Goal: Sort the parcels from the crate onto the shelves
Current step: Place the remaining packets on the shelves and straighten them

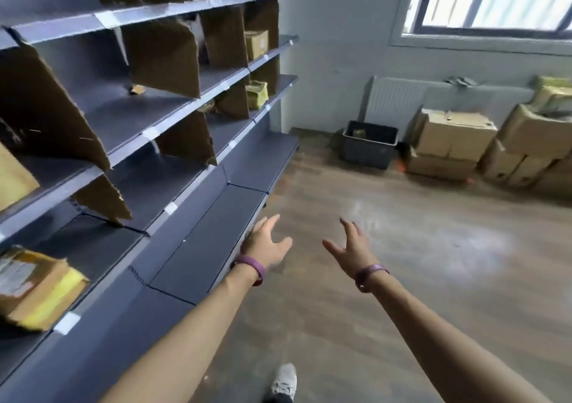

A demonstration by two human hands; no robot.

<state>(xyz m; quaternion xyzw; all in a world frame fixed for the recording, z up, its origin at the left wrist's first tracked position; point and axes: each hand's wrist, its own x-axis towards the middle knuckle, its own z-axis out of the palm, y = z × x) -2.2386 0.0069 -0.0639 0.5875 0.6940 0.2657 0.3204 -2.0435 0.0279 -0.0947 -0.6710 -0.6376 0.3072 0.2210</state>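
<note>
- Both hands are empty. The left hand (266, 244) and the right hand (353, 248) reach forward with fingers spread and loose, gripping nothing, well short of the crate.
- The crate (366, 154), a dark plastic tub, stands on the floor against the far wall, just below the radiator (396, 99). The shelves (185, 248) run along the wall to the crate's left.
- One yellowish parcel (359, 132) shows inside the crate, low against its back wall. It is the only one I can make out there.
- Going by the taped parcel (37, 288) on a shelf far to the crate's left, these are small cardboard or padded packets: probably light, fairly stiff at the edges and a little slick where taped. A grip across two opposite sides should do, though a soft mailer would want support underneath.
- The crate's front wall covers most of its inside, so how many parcels remain cannot be told. Labels are blurred — unreadable. The cardboard boxes (452, 142) to the right of the crate are cut off at the frame edge, and cardboard dividers (164, 56) hide parts of several shelf bays.
</note>
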